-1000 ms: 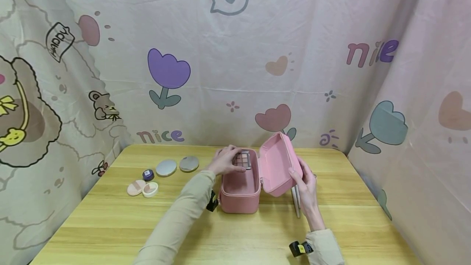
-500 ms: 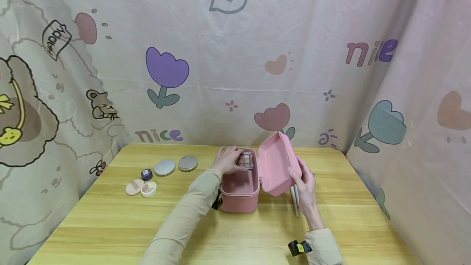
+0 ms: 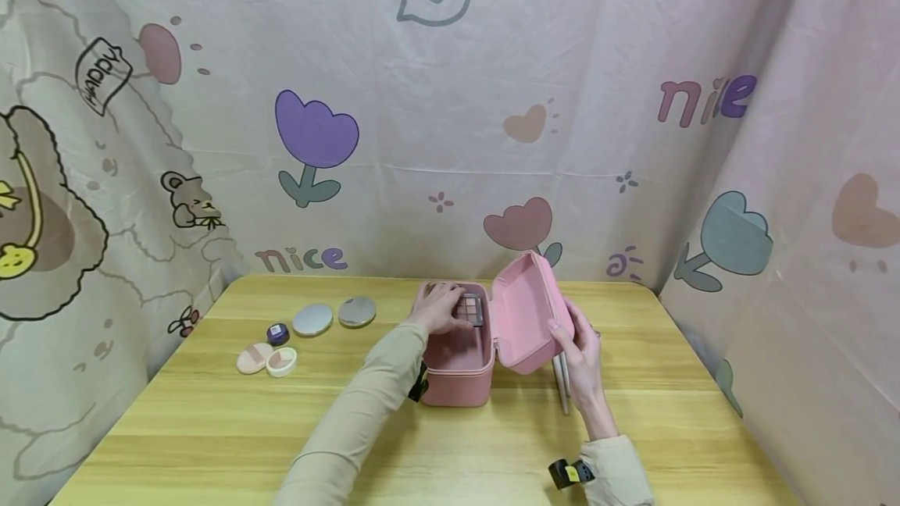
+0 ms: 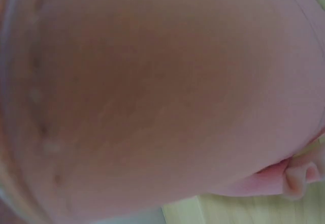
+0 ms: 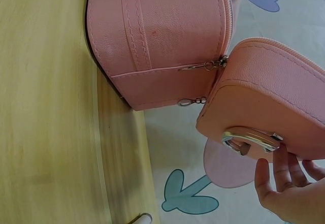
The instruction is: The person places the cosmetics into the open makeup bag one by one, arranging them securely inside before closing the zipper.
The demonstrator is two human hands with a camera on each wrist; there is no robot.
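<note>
A pink makeup case (image 3: 457, 389) stands on the wooden table with its lid (image 3: 523, 318) swung over to the right. My left hand (image 3: 437, 311) reaches into the back of the case, thumb and fingers at an eyeshadow palette (image 3: 470, 309) with several small pans. My right hand (image 3: 585, 354) holds the lid's outer edge, thumb on the inner rim. In the right wrist view, the fingers (image 5: 280, 168) of that hand are beside the metal-ringed handle (image 5: 251, 138) on the lid's outside. The blurred pink case wall (image 4: 152, 82) fills most of the left wrist view, hiding the palette.
On the left lie two silver round discs (image 3: 312, 320), a small purple jar (image 3: 277, 333), a pale powder puff (image 3: 254, 358) and a white round pot (image 3: 282, 362). Slim pale sticks (image 3: 562, 389) lie under the lid. A printed curtain (image 3: 422, 139) hangs behind the table.
My left hand has moved slightly right and down into the case with the palette. The right hand and lid keep their position, while the whole view shifts a little.
</note>
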